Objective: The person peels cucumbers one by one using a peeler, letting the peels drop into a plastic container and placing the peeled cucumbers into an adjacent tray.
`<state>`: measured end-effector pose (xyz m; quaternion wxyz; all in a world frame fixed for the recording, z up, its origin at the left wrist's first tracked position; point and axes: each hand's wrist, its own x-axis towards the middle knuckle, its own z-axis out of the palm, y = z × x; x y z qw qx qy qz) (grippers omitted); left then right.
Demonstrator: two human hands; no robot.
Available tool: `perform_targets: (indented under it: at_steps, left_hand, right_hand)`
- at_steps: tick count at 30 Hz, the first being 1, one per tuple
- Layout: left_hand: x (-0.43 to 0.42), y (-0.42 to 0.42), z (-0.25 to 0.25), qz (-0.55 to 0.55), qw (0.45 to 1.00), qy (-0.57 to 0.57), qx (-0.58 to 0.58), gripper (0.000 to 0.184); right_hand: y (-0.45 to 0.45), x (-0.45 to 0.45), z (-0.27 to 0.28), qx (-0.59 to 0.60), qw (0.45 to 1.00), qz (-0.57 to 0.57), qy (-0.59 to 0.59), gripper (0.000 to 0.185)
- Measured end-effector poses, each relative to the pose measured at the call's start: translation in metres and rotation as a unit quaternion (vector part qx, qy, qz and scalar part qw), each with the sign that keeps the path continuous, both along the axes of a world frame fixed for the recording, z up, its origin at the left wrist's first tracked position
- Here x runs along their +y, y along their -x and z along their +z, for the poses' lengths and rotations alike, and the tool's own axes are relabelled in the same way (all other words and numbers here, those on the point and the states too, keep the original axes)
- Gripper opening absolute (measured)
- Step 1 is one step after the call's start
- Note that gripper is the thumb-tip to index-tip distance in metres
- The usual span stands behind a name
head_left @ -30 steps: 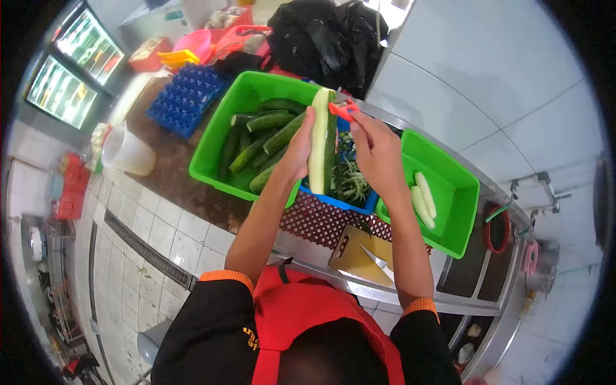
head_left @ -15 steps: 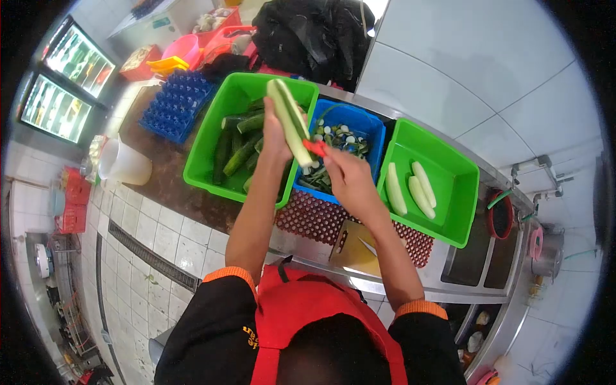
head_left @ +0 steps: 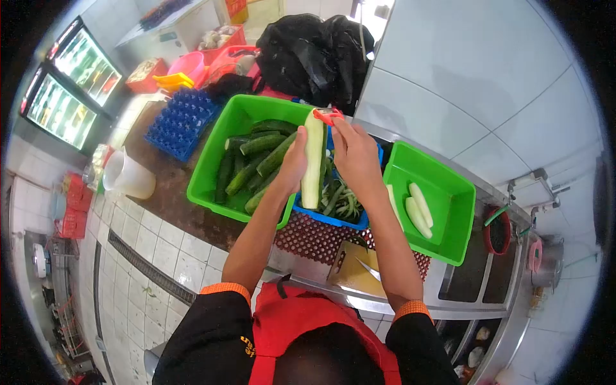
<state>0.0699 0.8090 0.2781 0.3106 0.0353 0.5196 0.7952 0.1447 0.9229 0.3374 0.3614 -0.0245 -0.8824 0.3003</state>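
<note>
My left hand (head_left: 296,162) is wrapped round a mostly peeled cucumber (head_left: 312,163), held upright with a dark green strip of skin along its right side. In my right hand (head_left: 354,154) is a red peeler (head_left: 329,116), its head at the cucumber's top end. Below them, a blue bin (head_left: 332,220) holds green peelings (head_left: 340,199). On the left, a green tub (head_left: 204,192) contains several unpeeled cucumbers (head_left: 260,144). To the right, peeled cucumbers (head_left: 418,217) lie in another green tub (head_left: 452,192), one partly hidden by my right forearm.
A knife (head_left: 368,269) lies on a yellowish cutting board (head_left: 350,264) at the counter's near edge. Blue egg trays (head_left: 181,122) and a white bucket (head_left: 130,174) stand on the left. A black plastic bag (head_left: 314,54) is behind the tubs, and sinks (head_left: 463,282) are at the right.
The peeler has moved from the cucumber's lower end up to its top. The cucumber is now more upright and lower in view, and my left hand has shifted down and right with it.
</note>
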Motion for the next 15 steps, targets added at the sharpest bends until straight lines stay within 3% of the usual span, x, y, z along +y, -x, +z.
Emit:
perform_targets:
  at_steps: [3,5,9,12,15]
  left_hand:
    - [-0.009,0.007,-0.006,0.004,1.000,0.006,0.020,0.061]
    - [-0.013,0.020,-0.018,0.024,1.000,-0.020,-0.001,0.063]
    - [-0.026,0.050,-0.025,0.090,0.990,-0.071,-0.080,0.071]
    - [-0.026,0.055,-0.030,0.116,0.987,-0.060,-0.096,0.073]
    - [-0.019,0.034,-0.020,0.058,0.997,0.001,-0.053,0.070]
  right_hand:
    - [-0.003,-0.007,-0.008,-0.027,1.000,0.009,0.008,0.017]
    - [-0.022,-0.015,-0.021,-0.062,0.994,0.086,0.019,0.017]
    - [-0.077,-0.037,-0.033,-0.134,0.973,0.141,0.126,0.019]
    - [-0.086,-0.034,-0.038,-0.186,0.968,0.115,0.124,0.020]
    - [-0.063,-0.015,-0.024,-0.090,0.989,0.076,0.088,0.022]
